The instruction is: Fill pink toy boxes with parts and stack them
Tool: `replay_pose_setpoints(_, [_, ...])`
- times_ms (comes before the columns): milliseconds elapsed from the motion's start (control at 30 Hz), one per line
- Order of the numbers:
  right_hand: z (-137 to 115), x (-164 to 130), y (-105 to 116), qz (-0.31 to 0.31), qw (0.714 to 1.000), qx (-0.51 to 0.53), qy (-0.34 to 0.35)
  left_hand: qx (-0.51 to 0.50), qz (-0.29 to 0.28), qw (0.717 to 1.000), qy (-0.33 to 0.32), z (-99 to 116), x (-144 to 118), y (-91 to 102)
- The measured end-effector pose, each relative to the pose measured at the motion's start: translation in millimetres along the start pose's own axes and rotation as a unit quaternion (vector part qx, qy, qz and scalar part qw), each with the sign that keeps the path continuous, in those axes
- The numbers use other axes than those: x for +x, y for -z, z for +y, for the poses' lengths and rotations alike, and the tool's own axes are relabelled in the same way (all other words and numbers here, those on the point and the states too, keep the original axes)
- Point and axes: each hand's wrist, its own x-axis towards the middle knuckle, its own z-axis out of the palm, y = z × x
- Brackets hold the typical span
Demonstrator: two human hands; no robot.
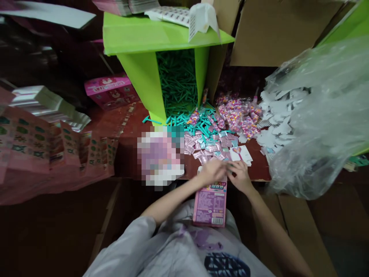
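Pink box point(210, 207) sits on the lap point(184, 213) just below the fingers, probably to free both hands. I've got left hand point(213, 171) and right hand point(240, 177) fingertips meeting, too blurred to tell if they're gripping anything. Sachets point(216, 147) spread just beyond them, likely for quick grabs.

The light was dim, and deep shadow filled the space left of the reddish-brown worktop point(131, 140), whose glossy surface bore pale scuffs. Toward the back of the worktop stood a lime-green open-fronted stand point(129, 36) with a flat top. Behind the worktop, to the right, rose a plain brown cardboard panel point(268, 34). Below the worktop on the right lay brown boards point(302, 227), fading into darkness; the floor was too dark to tell.
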Motion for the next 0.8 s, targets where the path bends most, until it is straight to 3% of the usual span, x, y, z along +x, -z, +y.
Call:
replay_pose_setpoints(67, [14.5,10.0,0.0,0.043,0.999,-0.008,-0.031,0.061,-0.019,0.998,-0.026,7.8,50.9,30.4])
replay_pose_setpoints(133, [33.4,23.3,1.7,0.08,0.995,-0.023,-0.057,0.27,-0.055,0.957,-0.095,4.1,93.1,54.3])
replay_pose_setpoints(200, [56.0,39.0,5.5,0.1,0.992,-0.038,-0.068,0.378,-0.086,0.908,-0.157,-6.5,121.7,69.6])
replay_pose_setpoints(300, [92.7,63.8,13.9,0.11,0.989,-0.056,-0.082,0.394,-0.118,0.884,-0.22,-21.9,143.3,80.4])
replay_pose_setpoints(400, [124.1,87.7,22.3,0.117,0.984,-0.08,-0.106,0.362,-0.108,0.892,-0.246,-28.1,150.2,85.8])
replay_pose_setpoints(500, [142.5,110.7,25.8,0.112,0.98,-0.121,-0.11,0.329,-0.053,0.907,-0.259,-28.1,150.3,91.3])
replay_pose_setpoints(667, [148.3,144.6,17.3,0.044,0.961,-0.22,-0.161,0.281,0.093,0.917,-0.269,-17.3,142.1,96.0])
replay_pose_setpoints(800, [148.9,161.1,11.9,0.059,0.952,-0.221,-0.204,0.2,0.182,0.931,-0.247,2.5,115.0,85.2])
